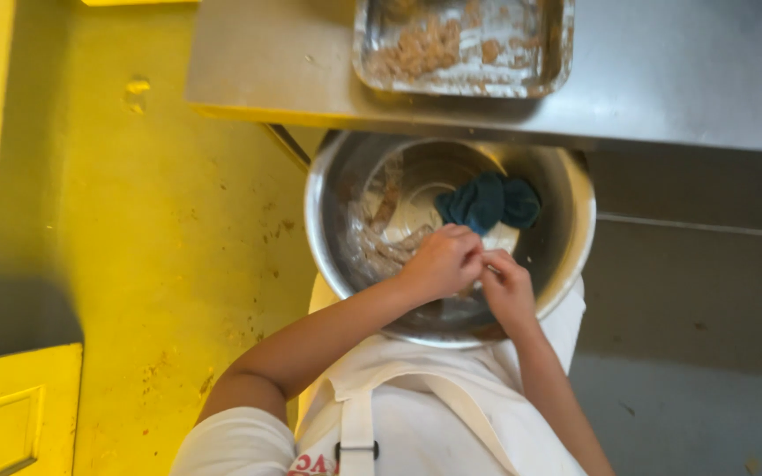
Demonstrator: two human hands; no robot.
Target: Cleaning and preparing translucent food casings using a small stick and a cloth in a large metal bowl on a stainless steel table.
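A large steel bowl (337, 189) smeared with brownish dough sits low in front of me, below the table edge. Both hands are inside it near its close rim. My left hand (443, 260) is curled, its fingertips on the lower end of a dark teal cloth (487, 201) that lies bunched in the bowl. My right hand (506, 286) presses against the left one, fingers bent inward. What they pinch between them is hidden. I wear a white apron (425, 414).
A steel table (663, 70) runs across the top, carrying a metal tray (557, 53) with dough crumbs. The table's edge overhangs the bowl's far side. Stained yellow floor (160, 220) lies left, grey floor right, and a yellow panel (11, 414) at bottom left.
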